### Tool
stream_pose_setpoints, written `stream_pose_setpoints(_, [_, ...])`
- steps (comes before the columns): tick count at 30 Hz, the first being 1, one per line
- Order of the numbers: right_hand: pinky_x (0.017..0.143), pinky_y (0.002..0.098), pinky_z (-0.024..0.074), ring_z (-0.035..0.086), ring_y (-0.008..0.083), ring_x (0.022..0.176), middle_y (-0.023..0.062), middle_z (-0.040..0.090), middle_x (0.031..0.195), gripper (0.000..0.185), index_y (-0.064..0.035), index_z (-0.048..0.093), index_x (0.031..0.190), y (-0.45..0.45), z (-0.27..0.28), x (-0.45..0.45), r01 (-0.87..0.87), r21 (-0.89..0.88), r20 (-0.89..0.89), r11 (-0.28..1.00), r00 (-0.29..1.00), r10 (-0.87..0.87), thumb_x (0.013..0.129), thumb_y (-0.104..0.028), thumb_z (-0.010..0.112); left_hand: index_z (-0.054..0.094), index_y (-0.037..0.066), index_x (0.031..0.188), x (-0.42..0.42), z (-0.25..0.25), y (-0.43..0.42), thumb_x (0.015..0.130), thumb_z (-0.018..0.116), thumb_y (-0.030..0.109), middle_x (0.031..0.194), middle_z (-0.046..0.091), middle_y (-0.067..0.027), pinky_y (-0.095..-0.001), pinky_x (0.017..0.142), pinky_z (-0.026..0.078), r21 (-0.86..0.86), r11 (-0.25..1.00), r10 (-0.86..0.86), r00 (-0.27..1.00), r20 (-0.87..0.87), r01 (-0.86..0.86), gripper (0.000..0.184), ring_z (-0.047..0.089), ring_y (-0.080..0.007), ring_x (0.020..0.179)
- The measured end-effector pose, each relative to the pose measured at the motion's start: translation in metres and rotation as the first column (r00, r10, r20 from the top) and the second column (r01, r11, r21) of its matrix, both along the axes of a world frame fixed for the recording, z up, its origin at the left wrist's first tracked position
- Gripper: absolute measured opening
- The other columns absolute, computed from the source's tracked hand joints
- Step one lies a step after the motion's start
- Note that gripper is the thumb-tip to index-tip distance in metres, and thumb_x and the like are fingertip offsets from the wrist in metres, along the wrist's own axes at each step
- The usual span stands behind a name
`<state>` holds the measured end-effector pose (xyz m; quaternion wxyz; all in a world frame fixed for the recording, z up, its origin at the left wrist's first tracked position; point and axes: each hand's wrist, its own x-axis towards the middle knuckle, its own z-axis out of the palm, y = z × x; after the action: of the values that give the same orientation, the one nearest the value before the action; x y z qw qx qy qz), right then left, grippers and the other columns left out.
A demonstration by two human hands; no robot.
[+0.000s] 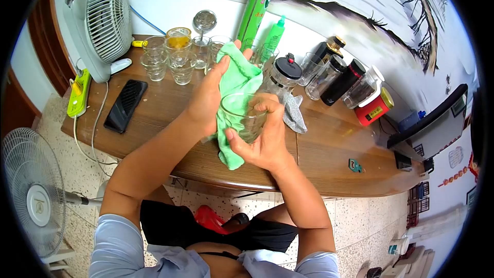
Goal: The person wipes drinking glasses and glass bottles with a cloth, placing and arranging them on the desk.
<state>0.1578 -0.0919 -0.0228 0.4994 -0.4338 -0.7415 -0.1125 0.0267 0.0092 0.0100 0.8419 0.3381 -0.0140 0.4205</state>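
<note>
My left hand (207, 98) grips a light green cloth (241, 74), which hangs down below the fingers. In my right hand (267, 139) is a clear drinking glass (242, 107), tilted, with the thumb and fingers wrapped round it. The glass is held against the cloth, above the table's front half. Part of the cloth shows through the glass. Behind my hands stand several clear glasses (181, 64) and a glass pot with a black lid (288, 69). A grey cloth (294, 113) lies on the table just beyond my right hand.
Bottles, including a black one (342, 82), and a red tin (373, 107) line the back of the wooden table (329, 149). On the left are a phone (126, 105), a yellow-green power strip (78, 94) with cables, and a box fan (105, 25). A standing fan (38, 195) is at far left.
</note>
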Motion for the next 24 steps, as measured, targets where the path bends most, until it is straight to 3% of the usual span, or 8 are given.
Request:
stream_pose_setpoints(4, [0.095, 0.0407, 0.0486, 0.056, 0.0253, 0.106, 0.0165, 0.053, 0.118, 0.07, -0.0015, 0.04, 0.129, 0.001, -0.001, 0.004, 0.195, -0.011, -0.111, 0.981, 0.974, -0.195, 0.085, -0.029, 0.087, 0.04, 0.006, 0.162, 0.008, -0.017, 0.0, 0.115, 0.04, 0.039, 0.162, 0.05, -0.0105, -0.0438, 0.122, 0.042, 0.093, 0.979, -0.178, 0.984, -0.027, 0.18, 0.057, 0.052, -0.0253, 0.145])
stream_pose_setpoints(7, [0.095, 0.0406, 0.0485, 0.056, 0.0246, 0.107, 0.0172, 0.053, 0.118, 0.068, 0.0, 0.041, 0.13, -0.002, 0.005, 0.007, 0.383, 0.032, -0.2, 0.923, 0.907, -0.369, 0.088, -0.028, 0.086, 0.051, 0.004, 0.153, 0.015, -0.038, -0.008, 0.114, 0.045, 0.036, 0.146, 0.062, -0.0108, -0.0412, 0.114, 0.05, -0.007, 0.959, -0.282, 0.952, -0.117, 0.283, 0.051, 0.063, -0.0221, 0.129])
stream_pose_setpoints(8, [0.09, 0.044, 0.0477, 0.056, 0.0308, 0.103, 0.0188, 0.051, 0.111, 0.069, 0.0026, 0.041, 0.126, 0.0, 0.006, 0.006, 0.339, -0.059, -0.39, 0.939, 0.858, -0.334, 0.086, -0.03, 0.088, 0.052, 0.004, 0.151, 0.017, -0.045, -0.013, 0.114, 0.047, 0.034, 0.14, 0.064, -0.0093, -0.0407, 0.111, 0.052, -0.041, 0.949, -0.314, 0.945, -0.095, 0.311, 0.048, 0.063, -0.0203, 0.126])
stream_pose_setpoints(12, [0.083, 0.043, 0.0499, 0.057, 0.0278, 0.097, 0.02, 0.053, 0.111, 0.066, 0.0042, 0.042, 0.124, 0.005, 0.01, 0.021, 0.505, 0.073, -0.312, 0.86, 0.831, -0.461, 0.088, -0.029, 0.087, 0.044, 0.0, 0.157, 0.019, -0.046, -0.029, 0.116, 0.044, 0.033, 0.153, 0.054, -0.0124, -0.0398, 0.119, 0.043, 0.243, 0.951, -0.129, 0.962, -0.241, 0.189, 0.054, 0.054, -0.0209, 0.139])
stream_pose_setpoints(14, [0.08, 0.042, 0.0504, 0.058, 0.0266, 0.094, 0.0185, 0.054, 0.109, 0.065, 0.0041, 0.043, 0.123, 0.002, 0.011, 0.018, 0.434, 0.046, -0.298, 0.9, 0.866, -0.402, 0.088, -0.028, 0.087, 0.036, -0.002, 0.162, 0.019, -0.047, -0.028, 0.116, 0.04, 0.034, 0.163, 0.046, -0.0161, -0.0397, 0.124, 0.037, 0.44, 0.894, 0.042, 0.962, -0.271, 0.085, 0.058, 0.047, -0.023, 0.148])
stream_pose_setpoints(20, [0.087, 0.0435, 0.0508, 0.058, 0.0307, 0.099, 0.0175, 0.055, 0.112, 0.065, -0.0023, 0.044, 0.12, -0.002, 0.005, -0.004, 0.037, -0.032, 0.001, 0.999, 0.999, -0.037, 0.079, -0.025, 0.089, 0.02, 0.003, 0.169, -0.002, 0.001, 0.007, 0.117, 0.037, 0.038, 0.174, 0.027, -0.0231, -0.0476, 0.129, 0.032, 0.208, 0.967, 0.16, 0.986, -0.045, -0.147, 0.066, 0.037, -0.0349, 0.156])
stream_pose_setpoints(23, [0.09, 0.0413, 0.0527, 0.061, 0.0281, 0.104, 0.0169, 0.059, 0.12, 0.08, -0.0041, 0.042, 0.132, -0.008, 0.003, -0.01, -0.115, -0.198, -0.057, 0.973, 0.993, 0.106, 0.074, -0.024, 0.093, 0.02, 0.005, 0.169, -0.018, 0.013, 0.025, 0.116, 0.04, 0.037, 0.173, 0.026, -0.0241, -0.0524, 0.126, 0.037, 0.049, 0.995, 0.091, 0.996, 0.011, -0.092, 0.065, 0.038, -0.0371, 0.155])
stream_pose_setpoints(24, [0.088, 0.0398, 0.0548, 0.062, 0.0282, 0.104, 0.0176, 0.059, 0.12, 0.084, -0.0034, 0.042, 0.135, -0.011, 0.006, -0.01, -0.138, -0.273, -0.123, 0.952, 0.987, 0.108, 0.073, -0.024, 0.094, 0.028, 0.005, 0.167, -0.02, 0.011, 0.032, 0.115, 0.043, 0.035, 0.161, 0.045, -0.0228, -0.0502, 0.115, 0.051, 0.044, 0.995, 0.095, 0.995, -0.037, -0.094, 0.062, 0.053, -0.0332, 0.142])
